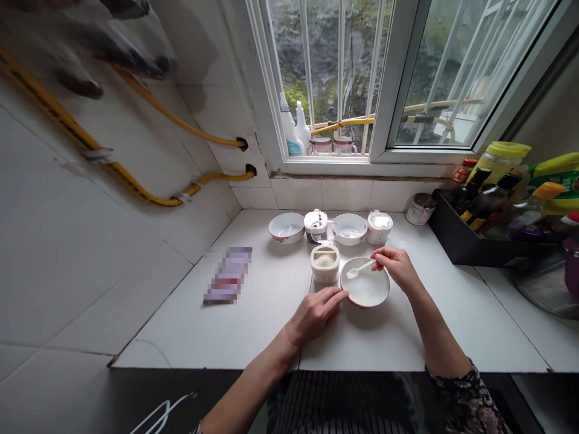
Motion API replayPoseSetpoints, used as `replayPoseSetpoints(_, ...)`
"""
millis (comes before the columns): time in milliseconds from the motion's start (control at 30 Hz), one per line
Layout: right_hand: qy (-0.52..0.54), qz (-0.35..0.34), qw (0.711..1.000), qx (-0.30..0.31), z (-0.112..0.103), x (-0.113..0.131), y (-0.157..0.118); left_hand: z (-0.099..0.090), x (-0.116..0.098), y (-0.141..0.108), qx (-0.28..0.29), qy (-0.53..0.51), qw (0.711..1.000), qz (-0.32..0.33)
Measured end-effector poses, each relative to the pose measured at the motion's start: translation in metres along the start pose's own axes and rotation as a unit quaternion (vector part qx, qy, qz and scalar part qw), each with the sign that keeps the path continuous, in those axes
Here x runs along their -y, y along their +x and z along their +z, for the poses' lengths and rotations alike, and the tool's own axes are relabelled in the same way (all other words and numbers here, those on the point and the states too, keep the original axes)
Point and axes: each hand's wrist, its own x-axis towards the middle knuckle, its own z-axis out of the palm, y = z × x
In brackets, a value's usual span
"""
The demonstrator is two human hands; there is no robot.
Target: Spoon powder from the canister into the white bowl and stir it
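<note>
A small white spoon (355,272) is pinched by the handle between the thumb and fingers of my right hand (395,268). Its scoop end hangs over a white bowl (368,295) with a reddish rim; any contents are too pale to make out. My left hand (319,310) grips the near left side of that bowl at its rim, fingers together. Just left of the bowl stands a white seasoning jar (324,271), its lid up, with pale granules inside.
Behind stand a flowered bowl (286,232), a jar with dark contents (315,226), another bowl (350,232) and a white jar (379,226). A pixelated purple item (228,276) lies left. On the right, a black bin (470,241) holds bottles beside a dark-lidded jar (420,209).
</note>
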Motion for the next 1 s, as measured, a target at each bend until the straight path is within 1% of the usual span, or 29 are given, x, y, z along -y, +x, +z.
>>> replayPoseSetpoints(100,0.046,-0.009,0.999,0.001,0.000,0.002,0.003,-0.001,0.000,0.002,-0.007,0.006,1.000,0.007)
replayPoseSetpoints(167,0.060,-0.035,0.997,-0.023,0.004,0.005,0.004,-0.002,-0.001,0.003,-0.007,0.007,1.000,0.009)
replayPoseSetpoints(267,0.032,-0.113,0.990,-0.077,0.018,0.011,0.002,-0.002,-0.001,0.004,-0.004,0.005,1.000,0.007)
replayPoseSetpoints(333,-0.017,-0.200,0.975,-0.099,0.030,0.013,0.000,-0.001,-0.001,0.003,-0.004,0.005,1.000,0.004)
replayPoseSetpoints(367,-0.055,-0.258,0.959,-0.103,0.035,0.013,-0.002,-0.001,-0.001,0.003,-0.005,0.005,1.000,0.003)
replayPoseSetpoints(400,-0.100,-0.320,0.937,-0.101,0.040,0.014,-0.003,0.000,-0.001,0.003,-0.006,0.007,1.000,0.002)
replayPoseSetpoints(467,-0.193,-0.435,0.876,-0.083,0.046,0.013,-0.006,0.001,-0.001,0.002,-0.007,0.010,1.000,0.000)
replayPoseSetpoints(500,-0.229,-0.474,0.847,-0.072,0.047,0.012,-0.007,0.001,-0.001,0.002,-0.006,0.012,1.000,-0.002)
replayPoseSetpoints(533,-0.251,-0.498,0.828,-0.065,0.048,0.012,-0.008,0.001,-0.001,0.002,-0.006,0.013,1.000,-0.003)
replayPoseSetpoints(567,-0.259,-0.505,0.821,-0.065,0.048,0.011,-0.009,0.002,-0.001,0.001,-0.004,0.012,1.000,-0.005)
replayPoseSetpoints(600,-0.256,-0.497,0.826,-0.072,0.047,0.011,-0.010,0.001,-0.001,0.001,-0.002,0.012,1.000,-0.006)
replayPoseSetpoints(633,-0.243,-0.476,0.841,-0.084,0.046,0.011,-0.010,0.001,-0.001,0.001,0.000,0.010,1.000,-0.008)
replayPoseSetpoints(667,-0.221,-0.440,0.865,-0.095,0.046,0.010,-0.010,0.001,-0.001,0.001,0.002,0.009,1.000,-0.008)
replayPoseSetpoints(733,-0.153,-0.336,0.924,-0.103,0.045,0.010,-0.010,0.000,-0.001,0.002,0.002,0.007,1.000,-0.006)
replayPoseSetpoints(767,-0.111,-0.277,0.949,-0.097,0.044,0.009,-0.009,0.000,-0.001,0.002,0.002,0.006,1.000,-0.005)
replayPoseSetpoints(800,-0.070,-0.222,0.969,-0.086,0.043,0.009,-0.008,-0.001,-0.001,0.002,0.002,0.005,1.000,-0.003)
replayPoseSetpoints(833,-0.034,-0.175,0.981,-0.075,0.040,0.008,-0.007,-0.001,-0.001,0.002,0.003,0.004,1.000,-0.002)
replayPoseSetpoints(900,0.014,-0.114,0.991,-0.064,0.033,0.007,-0.005,-0.002,0.000,0.002,0.004,0.004,1.000,0.000)
replayPoseSetpoints(933,0.023,-0.102,0.992,-0.067,0.028,0.007,-0.005,-0.002,0.000,0.002,0.004,0.004,1.000,0.001)
replayPoseSetpoints(1000,0.012,-0.106,0.991,-0.077,0.015,0.007,-0.004,-0.002,0.000,0.001,0.001,0.004,1.000,0.002)
